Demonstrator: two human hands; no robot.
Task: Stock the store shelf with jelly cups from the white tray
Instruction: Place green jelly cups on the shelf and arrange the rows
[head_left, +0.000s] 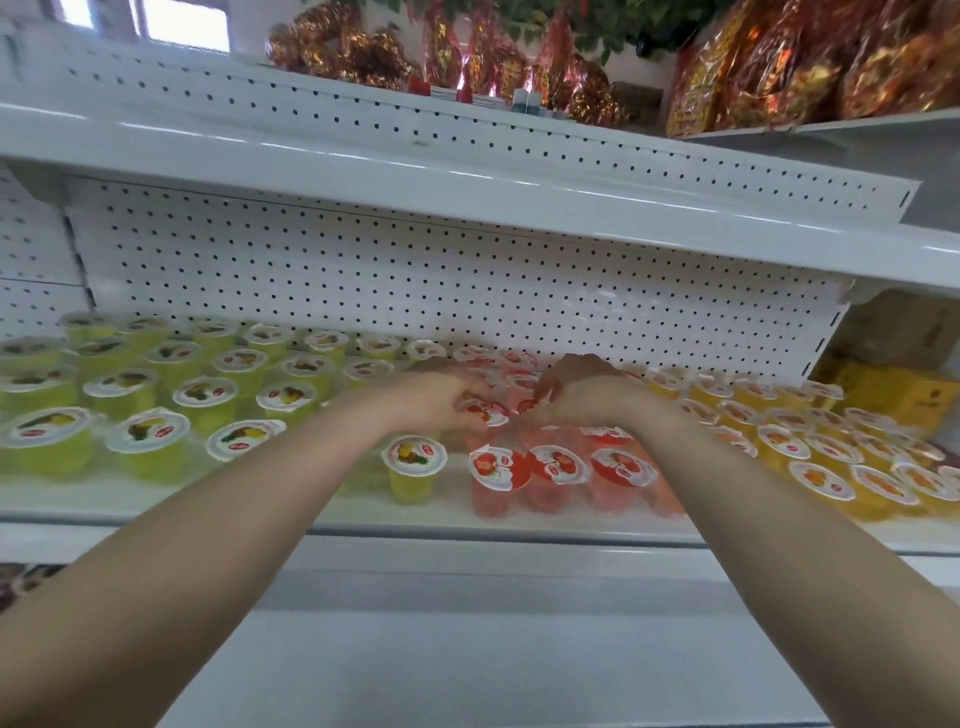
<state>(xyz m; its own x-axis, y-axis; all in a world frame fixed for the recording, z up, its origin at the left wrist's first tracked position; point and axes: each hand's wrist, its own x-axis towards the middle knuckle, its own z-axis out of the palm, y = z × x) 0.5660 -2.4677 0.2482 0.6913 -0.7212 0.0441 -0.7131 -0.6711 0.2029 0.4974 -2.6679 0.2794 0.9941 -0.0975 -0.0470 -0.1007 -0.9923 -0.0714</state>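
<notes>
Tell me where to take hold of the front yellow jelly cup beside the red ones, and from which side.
Probably its side wall just below the lid rim, from the front: the yellow jelly cup stands upright in the front row, with red cups close on its right.

I'm in a shop: white pegboard shelving (415, 280) fills the frame, cups (414, 457) stand in rows by colour across the middle, and foil packs (779, 67) are piled upper right.

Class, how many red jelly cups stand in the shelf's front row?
3: left cup, middle cup, right cup, side by side; more behind may be hidden.
</notes>
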